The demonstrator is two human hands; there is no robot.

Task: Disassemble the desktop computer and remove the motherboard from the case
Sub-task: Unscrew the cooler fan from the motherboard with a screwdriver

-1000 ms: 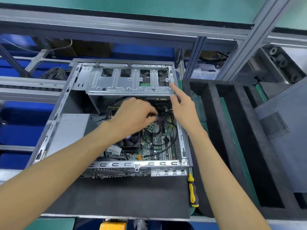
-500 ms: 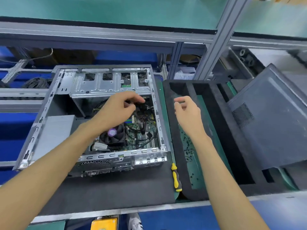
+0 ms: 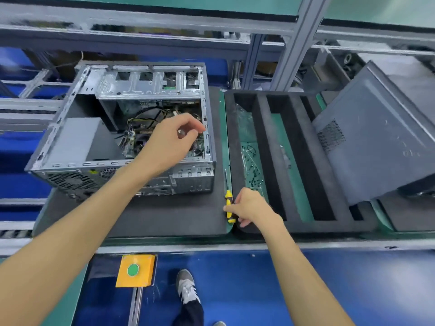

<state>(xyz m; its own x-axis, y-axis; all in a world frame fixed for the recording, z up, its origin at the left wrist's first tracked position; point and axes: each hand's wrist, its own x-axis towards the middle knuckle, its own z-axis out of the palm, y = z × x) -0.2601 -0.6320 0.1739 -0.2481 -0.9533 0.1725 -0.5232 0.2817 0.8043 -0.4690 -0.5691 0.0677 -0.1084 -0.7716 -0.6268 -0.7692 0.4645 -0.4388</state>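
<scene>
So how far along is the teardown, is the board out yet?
Not yet. Done: the side panel is off, propped to the right, leaving the case open. In hand: the right hand is on the yellow screwdriver beside the case; the left hand hovers inside, fingers curled, apparently holding nothing. Left: the motherboard and cables remain inside.

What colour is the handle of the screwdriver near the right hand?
Yellow with black parts, on the screwdriver in the head view, the only one.

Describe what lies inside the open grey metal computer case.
Inside the open grey metal computer case show a green motherboard, yellow and black cables and a silver drive cage. The left hand covers the board's middle.
</scene>
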